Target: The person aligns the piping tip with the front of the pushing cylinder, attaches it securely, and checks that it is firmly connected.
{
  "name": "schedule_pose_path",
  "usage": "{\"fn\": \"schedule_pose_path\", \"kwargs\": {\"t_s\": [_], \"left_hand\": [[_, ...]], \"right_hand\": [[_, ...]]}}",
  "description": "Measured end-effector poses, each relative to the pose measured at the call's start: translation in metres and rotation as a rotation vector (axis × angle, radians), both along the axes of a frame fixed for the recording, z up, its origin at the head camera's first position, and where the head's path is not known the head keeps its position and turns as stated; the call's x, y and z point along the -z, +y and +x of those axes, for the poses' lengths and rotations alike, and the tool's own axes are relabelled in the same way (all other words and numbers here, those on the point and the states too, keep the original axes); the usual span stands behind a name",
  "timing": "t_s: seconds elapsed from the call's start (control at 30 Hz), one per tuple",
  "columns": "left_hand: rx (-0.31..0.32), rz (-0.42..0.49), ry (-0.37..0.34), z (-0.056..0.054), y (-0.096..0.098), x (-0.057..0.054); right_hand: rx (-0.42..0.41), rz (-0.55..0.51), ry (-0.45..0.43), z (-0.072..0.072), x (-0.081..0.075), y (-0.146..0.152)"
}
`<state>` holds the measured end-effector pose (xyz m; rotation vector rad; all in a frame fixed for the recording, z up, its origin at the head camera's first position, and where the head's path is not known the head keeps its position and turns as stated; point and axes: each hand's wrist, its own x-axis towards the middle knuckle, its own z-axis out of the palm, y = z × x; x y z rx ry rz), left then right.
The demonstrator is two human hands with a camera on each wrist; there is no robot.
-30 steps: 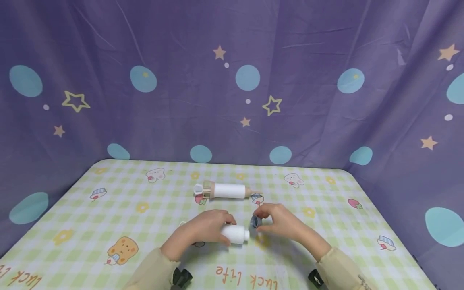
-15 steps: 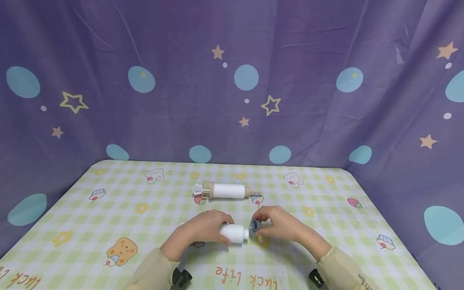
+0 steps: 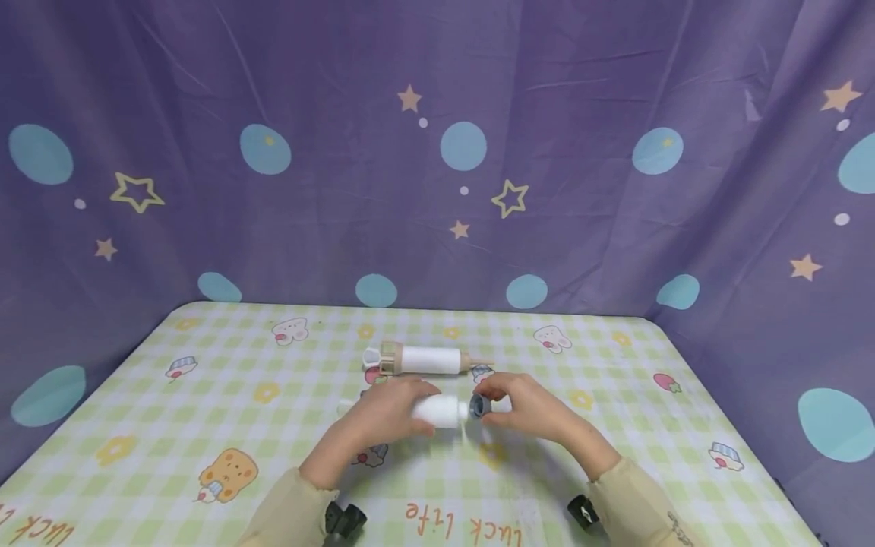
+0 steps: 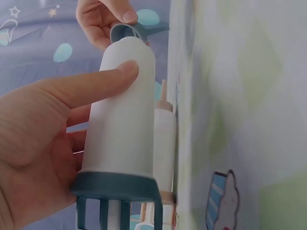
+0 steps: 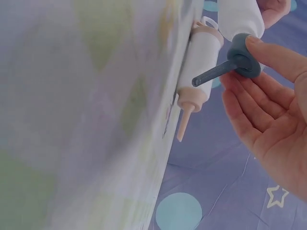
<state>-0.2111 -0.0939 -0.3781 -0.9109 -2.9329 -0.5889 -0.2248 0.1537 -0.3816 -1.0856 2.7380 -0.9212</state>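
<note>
My left hand (image 3: 391,412) grips a white syringe barrel (image 4: 120,129) round its side, the thumb along the top. A dark teal collar (image 4: 117,186) with bar-like struts closes the barrel's near end in the left wrist view. My right hand (image 3: 529,406) pinches a dark teal nozzle cap (image 5: 240,45) between thumb and fingers. A thin spout (image 5: 216,73) sticks out from the cap in the right wrist view. The cap's open side faces the barrel's narrow neck (image 3: 464,410), right at its end. The fingers hide part of the barrel.
A second syringe, white with beige ends (image 3: 431,360), lies on the table just beyond my hands, its spout pointing right. The checked tablecloth (image 3: 301,425) carries printed pictures. A purple patterned curtain (image 3: 328,213) hangs behind the table's far edge.
Both hands have moved up and away from me, carrying the barrel and the nozzle cap. The cap has turned, and its spout now shows on the right. The beige syringe stays put.
</note>
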Motion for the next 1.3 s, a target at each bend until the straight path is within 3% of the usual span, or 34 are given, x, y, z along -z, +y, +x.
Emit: {"fn": "schedule_pose_path", "kwargs": {"t_s": [0.27,0.63,1.3], "left_hand": [[-0.061,0.028,0.068,-0.001,0.001,-0.011],[-0.114,0.038,0.139,-0.005,0.002,-0.022],[-0.133,-0.016,0.258,-0.001,0.005,-0.037]], "right_hand": [[0.021,-0.077,0.064,-0.007,-0.003,-0.004],[0.051,-0.144,0.054,-0.012,-0.012,-0.012],[0.041,-0.188,0.104,-0.012,-0.024,-0.018]]}}
